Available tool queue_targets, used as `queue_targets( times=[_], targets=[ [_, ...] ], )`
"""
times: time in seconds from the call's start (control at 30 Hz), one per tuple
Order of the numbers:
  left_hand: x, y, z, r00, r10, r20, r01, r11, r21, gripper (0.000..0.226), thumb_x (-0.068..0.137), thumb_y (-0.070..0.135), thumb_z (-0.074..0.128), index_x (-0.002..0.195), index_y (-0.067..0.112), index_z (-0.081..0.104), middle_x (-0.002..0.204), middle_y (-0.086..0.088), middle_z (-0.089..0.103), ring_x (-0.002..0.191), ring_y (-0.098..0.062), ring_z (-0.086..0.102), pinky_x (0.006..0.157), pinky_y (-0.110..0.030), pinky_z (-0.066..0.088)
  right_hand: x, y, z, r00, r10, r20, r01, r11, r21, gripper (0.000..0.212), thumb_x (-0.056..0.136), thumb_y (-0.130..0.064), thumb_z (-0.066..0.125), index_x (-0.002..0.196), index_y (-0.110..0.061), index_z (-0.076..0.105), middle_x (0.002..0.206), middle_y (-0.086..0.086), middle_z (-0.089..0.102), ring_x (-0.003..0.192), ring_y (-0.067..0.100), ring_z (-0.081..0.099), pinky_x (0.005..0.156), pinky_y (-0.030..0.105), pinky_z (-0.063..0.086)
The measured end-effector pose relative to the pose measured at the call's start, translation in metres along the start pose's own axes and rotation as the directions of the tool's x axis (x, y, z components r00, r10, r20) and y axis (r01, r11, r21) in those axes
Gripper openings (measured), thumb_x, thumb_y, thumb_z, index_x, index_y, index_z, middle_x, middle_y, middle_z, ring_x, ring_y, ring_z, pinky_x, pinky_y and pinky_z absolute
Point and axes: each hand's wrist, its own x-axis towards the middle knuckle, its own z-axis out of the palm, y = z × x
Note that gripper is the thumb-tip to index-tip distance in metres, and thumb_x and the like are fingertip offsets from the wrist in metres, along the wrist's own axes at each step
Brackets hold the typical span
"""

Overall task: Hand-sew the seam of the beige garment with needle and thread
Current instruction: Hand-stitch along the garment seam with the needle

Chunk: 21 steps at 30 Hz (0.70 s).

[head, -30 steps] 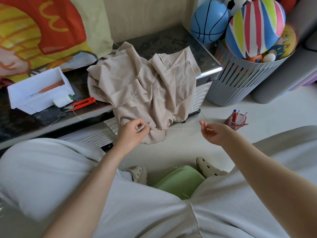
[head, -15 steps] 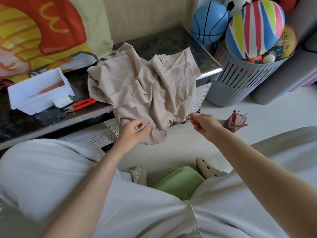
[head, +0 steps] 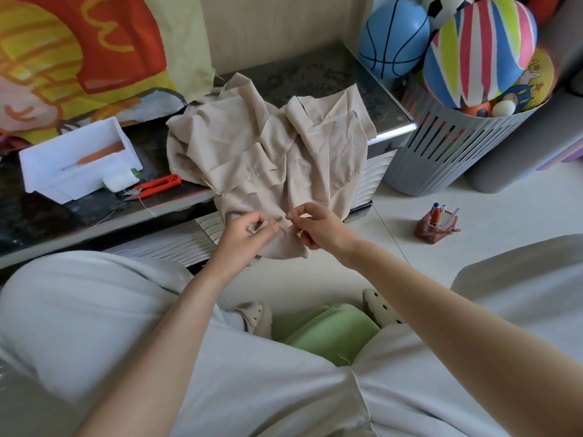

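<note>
Seated person, pale grey clothing across both knees in the foreground, bare forearms reaching forward.

Table (head: 315, 74): low, dark stone-patterned top, set against the wall. A large printed cloth (head: 79, 58) in red, yellow and orange hangs behind its left part.

Beige garment (head: 268, 146): crumpled in a heap on the table, right of centre. Its lower part hangs over the front edge of the table, down to the hands.

Grey slatted basket (head: 441, 159): on the floor, just beside the right end of the table. It holds a striped ball (head: 479, 52), a blue ball (head: 394, 39) and others.

Green stool (head: 331, 332): on the floor between the knees, partly hidden.

White tray (head: 75, 165): on the left part of the table, well apart from the garment.

Left hand (head: 246, 234): fingers curled, gripping the hanging hem of the garment; thumb and forefinger pinch the cloth.

Right hand (head: 318, 228): just beside the left, at the same hem. Thumb and forefinger are pinched together at the cloth edge in the manner of a needle grip, the other fingers curled underneath. The needle itself is too fine to make out, as is any thread between the hands.

Pen holder (head: 435, 222): reddish, on the floor to the right, near the basket.

Red snips (head: 157, 186): flat on the table between tray and garment.

White spool (head: 118, 181): touching the front of the tray, just beside the snips.
</note>
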Motion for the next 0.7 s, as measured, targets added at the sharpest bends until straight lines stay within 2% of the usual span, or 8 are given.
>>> queue_targets(
  times=[0.1, 0.2, 0.27, 0.33, 0.4, 0.5, 0.7],
  targets=[
    [0.001, 0.0, -0.002, 1.0, -0.001, -0.024, 0.0, 1.0, -0.026, 0.016, 0.087, 0.019, 0.064, 0.082, 0.004, 0.062, 0.075, -0.001, 0.056, 0.074, -0.01, 0.049, 0.061, -0.02, 0.036, -0.002, 0.0, -0.001, 0.999, -0.027, -0.029, 0.025, 0.997, -0.068, 0.027, 0.093, 0.002, 0.037, 0.088, -0.013, 0.059, 0.054, -0.003, 0.047, 0.036, 0.007, 0.035, 0.039, 0.013, 0.028],
    [0.0, 0.002, -0.002, 1.0, -0.011, -0.021, 0.01, 0.999, -0.036, 0.024, 0.078, 0.031, 0.062, 0.077, 0.007, 0.06, 0.07, 0.003, 0.053, 0.069, -0.007, 0.047, 0.059, -0.018, 0.035, -0.004, 0.001, -0.002, 0.997, -0.039, -0.07, 0.033, 0.996, -0.079, 0.029, 0.091, 0.001, 0.037, 0.083, -0.011, 0.062, 0.045, -0.003, 0.039, 0.039, 0.01, 0.032, 0.039, 0.014, 0.025],
    [-0.002, 0.005, -0.002, 1.0, -0.001, -0.006, 0.001, 0.999, -0.042, 0.019, 0.077, 0.034, 0.061, 0.071, 0.016, 0.06, 0.067, 0.003, 0.049, 0.066, -0.009, 0.045, 0.057, -0.021, 0.034, -0.004, 0.003, -0.002, 0.995, -0.047, -0.087, 0.038, 0.995, -0.096, 0.028, 0.091, -0.004, 0.043, 0.076, -0.015, 0.063, 0.046, -0.001, 0.038, 0.04, 0.011, 0.031, 0.04, 0.015, 0.025],
    [-0.004, 0.008, -0.003, 0.999, -0.033, 0.001, 0.033, 0.997, -0.063, 0.018, 0.08, 0.034, 0.063, 0.065, 0.025, 0.059, 0.063, 0.0, 0.042, 0.059, -0.014, 0.038, 0.052, -0.023, 0.027, -0.004, 0.004, -0.004, 0.994, -0.059, -0.097, 0.048, 0.992, -0.119, 0.025, 0.091, -0.011, 0.051, 0.071, -0.019, 0.063, 0.045, -0.002, 0.041, 0.041, 0.011, 0.033, 0.042, 0.016, 0.027],
    [-0.006, 0.011, -0.003, 0.995, -0.095, 0.009, 0.096, 0.988, -0.117, 0.024, 0.088, 0.03, 0.064, 0.064, 0.029, 0.058, 0.054, 0.001, 0.032, 0.046, -0.012, 0.027, 0.049, -0.021, 0.017, -0.005, 0.006, -0.006, 0.993, -0.069, -0.095, 0.058, 0.992, -0.114, 0.023, 0.09, -0.014, 0.056, 0.069, -0.018, 0.063, 0.043, -0.003, 0.042, 0.042, 0.011, 0.034, 0.043, 0.016, 0.028],
    [-0.006, 0.013, -0.003, 0.989, -0.144, 0.018, 0.145, 0.973, -0.181, 0.027, 0.093, 0.026, 0.059, 0.067, 0.03, 0.06, 0.048, 0.008, 0.029, 0.037, -0.008, 0.021, 0.047, -0.018, 0.012, -0.006, 0.006, -0.008, 0.995, -0.059, -0.081, 0.053, 0.996, -0.077, 0.021, 0.09, -0.011, 0.056, 0.07, -0.016, 0.063, 0.04, -0.005, 0.041, 0.043, 0.011, 0.033, 0.041, 0.015, 0.027],
    [-0.007, 0.014, -0.002, 0.989, -0.149, -0.009, 0.145, 0.975, -0.171, 0.021, 0.094, 0.025, 0.056, 0.074, 0.024, 0.055, 0.045, 0.013, 0.033, 0.033, -0.007, 0.022, 0.044, -0.013, 0.013, -0.009, 0.005, -0.009, 0.999, -0.026, -0.035, 0.028, 0.999, 0.032, 0.023, 0.091, -0.005, 0.053, 0.07, -0.012, 0.058, 0.037, -0.01, 0.039, 0.044, 0.009, 0.031, 0.039, 0.013, 0.026]
  ],
)
